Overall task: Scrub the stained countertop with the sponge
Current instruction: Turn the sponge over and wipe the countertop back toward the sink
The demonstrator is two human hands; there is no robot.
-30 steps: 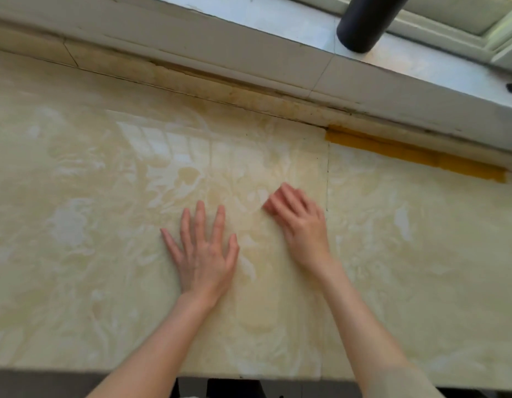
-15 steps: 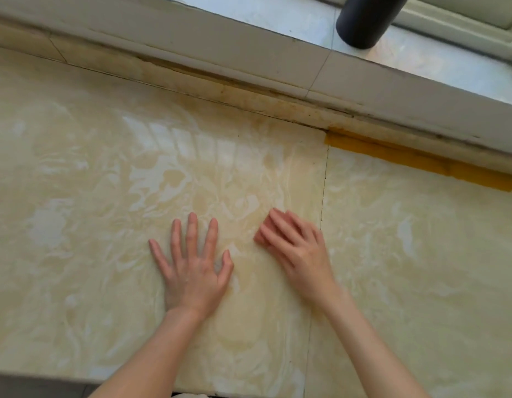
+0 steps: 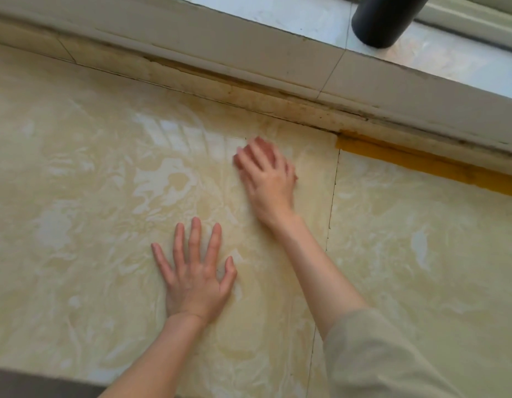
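The left hand (image 3: pixel 196 278) lay flat, fingers spread, likely bracing on the countertop (image 3: pixel 76 196); farther off, the blurred right hand (image 3: pixel 267 179) pressed down, grip unclear.

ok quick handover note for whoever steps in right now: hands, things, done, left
Left hand: open, flat on the glossy cream marbled countertop, fingers spread.
Right hand: palm down farther back, blurred; no sponge shows, maybe hidden beneath it.
Done: cannot tell how much is scrubbed.
To do: brown grime along the back seam; locate the sponge first.
Black cylinder stands on the white sill.
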